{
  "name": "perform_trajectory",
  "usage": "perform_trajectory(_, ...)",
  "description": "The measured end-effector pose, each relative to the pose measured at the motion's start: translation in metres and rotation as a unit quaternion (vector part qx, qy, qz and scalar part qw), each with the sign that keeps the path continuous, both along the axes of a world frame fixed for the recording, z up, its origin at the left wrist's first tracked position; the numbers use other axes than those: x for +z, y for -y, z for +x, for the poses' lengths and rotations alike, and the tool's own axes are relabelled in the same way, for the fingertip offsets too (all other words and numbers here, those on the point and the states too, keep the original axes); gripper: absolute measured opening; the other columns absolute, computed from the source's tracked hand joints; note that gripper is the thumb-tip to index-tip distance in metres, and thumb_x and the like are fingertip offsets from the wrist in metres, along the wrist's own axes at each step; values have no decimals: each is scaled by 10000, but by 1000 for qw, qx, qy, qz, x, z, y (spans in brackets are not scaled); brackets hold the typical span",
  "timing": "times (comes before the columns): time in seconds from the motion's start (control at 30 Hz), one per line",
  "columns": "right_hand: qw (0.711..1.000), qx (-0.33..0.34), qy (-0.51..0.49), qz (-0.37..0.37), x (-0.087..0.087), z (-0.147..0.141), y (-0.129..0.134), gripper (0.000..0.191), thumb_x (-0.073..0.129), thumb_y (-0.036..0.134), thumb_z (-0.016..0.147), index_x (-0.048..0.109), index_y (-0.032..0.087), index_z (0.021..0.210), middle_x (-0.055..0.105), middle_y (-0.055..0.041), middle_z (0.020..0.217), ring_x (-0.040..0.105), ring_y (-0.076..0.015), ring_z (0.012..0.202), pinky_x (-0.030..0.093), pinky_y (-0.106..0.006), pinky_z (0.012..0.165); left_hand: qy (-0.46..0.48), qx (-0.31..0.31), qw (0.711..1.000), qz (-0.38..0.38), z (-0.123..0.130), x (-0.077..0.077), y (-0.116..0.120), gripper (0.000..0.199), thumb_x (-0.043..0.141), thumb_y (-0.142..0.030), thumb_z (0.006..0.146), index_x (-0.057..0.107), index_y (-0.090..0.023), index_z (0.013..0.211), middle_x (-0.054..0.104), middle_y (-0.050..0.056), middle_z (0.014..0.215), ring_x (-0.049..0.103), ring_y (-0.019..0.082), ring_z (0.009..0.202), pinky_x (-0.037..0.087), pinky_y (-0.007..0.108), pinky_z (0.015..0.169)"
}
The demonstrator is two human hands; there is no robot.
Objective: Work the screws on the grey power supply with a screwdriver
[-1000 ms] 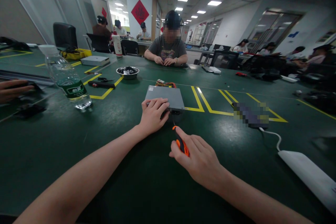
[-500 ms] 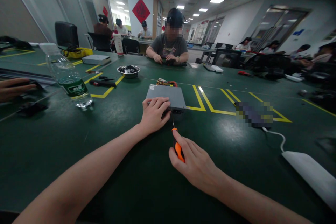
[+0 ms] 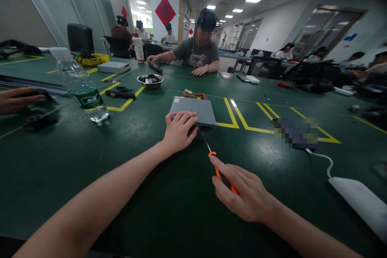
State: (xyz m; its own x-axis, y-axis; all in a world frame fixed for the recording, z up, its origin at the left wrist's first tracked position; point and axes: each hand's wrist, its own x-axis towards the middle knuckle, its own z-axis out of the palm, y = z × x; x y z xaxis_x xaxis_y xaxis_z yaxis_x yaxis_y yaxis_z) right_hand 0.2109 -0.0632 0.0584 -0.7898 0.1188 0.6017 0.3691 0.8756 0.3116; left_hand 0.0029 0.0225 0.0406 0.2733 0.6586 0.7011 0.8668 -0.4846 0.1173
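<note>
A grey metal computer power supply (image 3: 201,109) lies flat on the green table, a bundle of coloured cables (image 3: 193,94) at its far side. My left hand (image 3: 181,129) grips its near left edge, fingers over the top and thumb low at the front face. In my right hand (image 3: 242,189) is an orange and black screwdriver (image 3: 223,175), the forefinger laid along its handle. Its thin shaft points up and left toward the power supply's front face, by the socket. Whether the tip touches the face I cannot tell.
A water bottle (image 3: 87,92) stands at left, near a metal bowl of small parts (image 3: 150,84) and a black tool (image 3: 121,94). To the right lie a blurred-out device (image 3: 294,134) and a white cabled slab (image 3: 359,199). A co-worker (image 3: 196,50) sits opposite; another person's hand (image 3: 21,100) is at far left.
My right hand has drawn back to the right and down with the screwdriver, which now slants more. My left hand stays on the power supply. The co-worker opposite has reached out to the side.
</note>
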Motion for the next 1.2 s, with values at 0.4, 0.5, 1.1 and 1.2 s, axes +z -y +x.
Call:
perform_trajectory(0.4,999,-32,-4,36,-3,22,-17,165,567,109,759,536,145,917,584,-182,1108,613,-148,840,515,-275,709,3,-4,1000,3,1,-3,-4,212,481,-292,838,529,-258,1042,563,17,1210,459,224,1138,231,436,916)
perform_trajectory(0.5,999,-32,-7,35,-4,21,-16,164,569,104,754,538,138,912,589,-190,1099,617,-157,843,516,-276,710,5,-2,1000,-1,1,-3,-3,214,475,-289,842,528,-260,1048,561,21,1212,459,226,1138,231,438,915)
perform_trajectory(1.1,988,-144,-53,-25,5,22,-18,144,472,121,827,590,126,911,608,-151,1081,636,-149,859,530,-228,699,4,-6,1000,-3,1,-2,-3,209,483,-284,837,526,-264,1041,562,12,1209,460,222,1130,230,436,909)
perform_trajectory(1.2,988,-146,-25,-32,4,17,-13,174,456,132,835,580,145,957,578,-153,1129,624,-169,897,536,-268,711,5,-6,1000,-6,1,-2,-3,210,481,-283,837,530,-268,1040,565,21,1204,461,231,1127,229,441,907)
